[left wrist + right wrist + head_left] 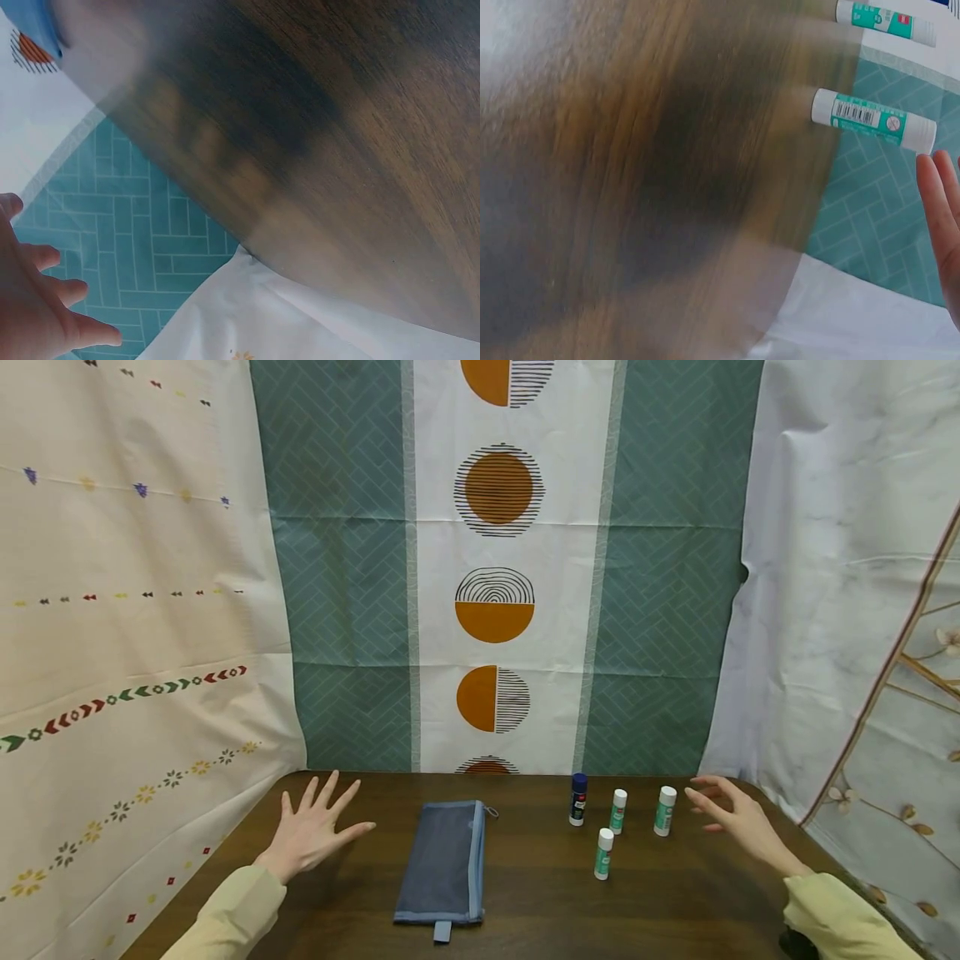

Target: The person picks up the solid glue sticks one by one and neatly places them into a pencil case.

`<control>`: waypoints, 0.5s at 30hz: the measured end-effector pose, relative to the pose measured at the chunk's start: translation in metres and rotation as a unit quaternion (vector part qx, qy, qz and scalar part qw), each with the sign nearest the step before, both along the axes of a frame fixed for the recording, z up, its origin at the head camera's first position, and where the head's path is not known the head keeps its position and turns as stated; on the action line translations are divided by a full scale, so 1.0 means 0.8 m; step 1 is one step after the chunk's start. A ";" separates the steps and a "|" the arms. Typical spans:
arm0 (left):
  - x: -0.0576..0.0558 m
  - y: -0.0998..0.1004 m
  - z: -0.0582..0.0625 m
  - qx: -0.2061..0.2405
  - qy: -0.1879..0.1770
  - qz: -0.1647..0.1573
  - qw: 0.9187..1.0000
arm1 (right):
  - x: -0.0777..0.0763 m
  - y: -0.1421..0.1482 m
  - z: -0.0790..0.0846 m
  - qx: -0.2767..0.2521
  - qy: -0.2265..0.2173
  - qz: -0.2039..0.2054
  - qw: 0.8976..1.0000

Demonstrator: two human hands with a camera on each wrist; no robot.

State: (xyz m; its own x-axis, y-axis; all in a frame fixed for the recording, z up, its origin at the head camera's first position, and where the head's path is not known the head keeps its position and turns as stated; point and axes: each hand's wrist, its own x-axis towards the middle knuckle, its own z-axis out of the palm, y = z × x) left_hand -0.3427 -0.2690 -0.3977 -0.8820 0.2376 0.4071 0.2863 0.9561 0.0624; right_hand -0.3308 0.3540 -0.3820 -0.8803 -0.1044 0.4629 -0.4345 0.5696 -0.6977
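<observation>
Nearest, two cuffs of matte, softly creased pale-yellow cloth: left sleeve [232,914] and right sleeve [847,914]. Below them, a dark brown table [532,914], smooth and faintly glossy, with long streaked wood grain, clearest in the wrist views. Left of centre, flat on the wood, a blue-grey pouch [437,860]: a long rectangle of fine dark mesh bound in lighter blue, with a zip down the right side, a stubby fabric tab [442,932] at the near end and a thin loop [491,812] by the far right corner.

A little farther in, right of the pouch and well apart from it, the near glue stick [603,855], an upright smooth cylinder, white-capped and green-labelled. Left of the pouch, the left hand [306,833], fingers straight and splayed, grip wide, nothing held. Opposite, the right hand [738,825], fingers loosely bent, thumb apart from fingertips, nothing held; near the right glue stick [663,811], not touching. Farther left, a matching middle glue stick [617,812]; just beyond, a glossy navy stick [577,800], white-footed.

At the back, teal panels [345,568] in a herringbone pattern, flanking a white strip [435,543] with ochre and black-lined circles. Leftward, cream cloth [112,543] with small motifs; rightward, wrinkled white cloth [832,510] with printed twigs.
</observation>
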 end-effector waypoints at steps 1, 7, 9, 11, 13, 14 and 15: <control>0.000 0.001 0.000 0.001 0.000 -0.001 1.000 | 0.000 -0.002 -0.001 -0.003 -0.001 0.003 1.000; -0.001 0.005 -0.001 0.003 0.002 -0.009 1.000 | -0.002 -0.010 -0.002 -0.028 -0.005 0.028 0.999; -0.002 0.006 0.000 0.004 0.005 -0.010 1.000 | -0.003 -0.013 -0.003 -0.037 -0.005 0.040 0.998; -0.002 0.007 0.000 0.004 0.008 -0.012 1.000 | -0.004 -0.015 -0.003 -0.039 -0.002 0.050 0.998; -0.001 0.008 0.000 0.004 0.008 -0.014 1.000 | -0.004 -0.019 -0.004 -0.043 -0.001 0.060 0.997; -0.002 0.009 0.000 0.003 0.008 -0.015 1.000 | -0.005 -0.020 -0.004 -0.042 0.001 0.067 0.997; -0.002 0.009 0.000 0.003 0.009 -0.015 1.000 | -0.005 -0.022 -0.004 -0.044 0.003 0.070 0.997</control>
